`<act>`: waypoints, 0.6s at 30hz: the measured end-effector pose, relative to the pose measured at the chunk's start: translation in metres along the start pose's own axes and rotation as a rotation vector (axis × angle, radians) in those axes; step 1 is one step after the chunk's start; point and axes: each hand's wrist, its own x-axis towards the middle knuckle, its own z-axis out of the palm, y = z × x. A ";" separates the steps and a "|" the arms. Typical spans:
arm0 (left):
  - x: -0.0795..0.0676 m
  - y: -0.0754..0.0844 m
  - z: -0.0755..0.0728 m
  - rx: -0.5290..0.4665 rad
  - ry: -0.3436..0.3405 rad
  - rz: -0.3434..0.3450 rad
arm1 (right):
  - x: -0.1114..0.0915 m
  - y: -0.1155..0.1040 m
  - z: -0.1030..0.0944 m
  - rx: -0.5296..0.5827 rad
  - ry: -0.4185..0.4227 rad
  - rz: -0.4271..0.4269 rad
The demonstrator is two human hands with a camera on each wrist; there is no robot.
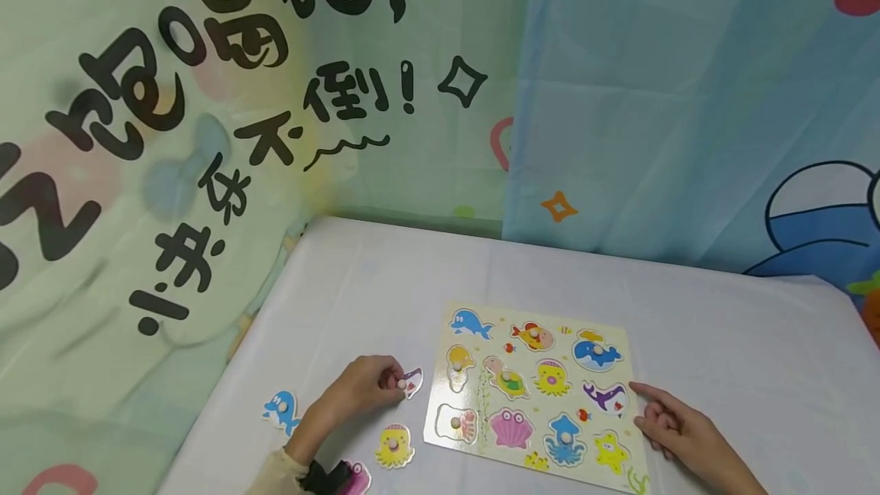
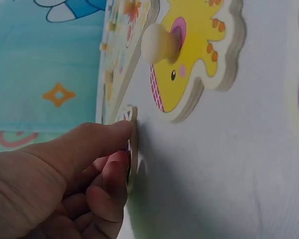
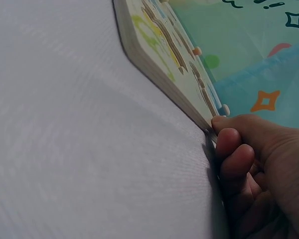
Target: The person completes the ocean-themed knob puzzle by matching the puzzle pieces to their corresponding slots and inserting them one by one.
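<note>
My left hand [image 1: 367, 386] pinches a small purple-and-white whale puzzle piece [image 1: 412, 383] with thumb and fingers, to the left of the puzzle board [image 1: 474, 397]. From the left wrist, that piece [image 2: 133, 164] stands edge-on, partly hidden by the fingers. My right hand [image 1: 677, 428] is at the board's right edge, thumb and index finger gripping it there. The right wrist view has the thumb tip on the board's edge [image 3: 164, 92] and other fingers curled below. A matching purple whale picture [image 1: 606, 399] shows on the board near this hand.
On the white tabletop [image 1: 385, 273] left of the board lie a yellow octopus piece [image 1: 395, 447], a blue dolphin piece [image 1: 280, 409] and a pink piece [image 1: 359, 478], partly covered by the left wrist camera. Several knobbed pieces sit on the board. Printed cloth [image 1: 412, 182] hangs behind.
</note>
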 end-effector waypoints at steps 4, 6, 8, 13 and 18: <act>0.002 0.000 0.004 0.018 0.028 0.010 | 0.000 -0.001 0.000 -0.013 0.001 -0.013; 0.004 0.000 0.006 0.027 0.032 0.004 | 0.000 -0.001 0.000 -0.015 0.004 -0.010; 0.004 -0.001 0.007 0.034 0.034 -0.003 | 0.001 0.000 0.000 -0.015 0.007 -0.006; 0.004 -0.003 0.008 0.031 0.044 0.011 | 0.001 0.000 0.000 -0.014 -0.002 -0.005; 0.004 -0.004 0.009 0.036 0.070 0.026 | 0.000 -0.001 0.000 -0.002 -0.004 -0.004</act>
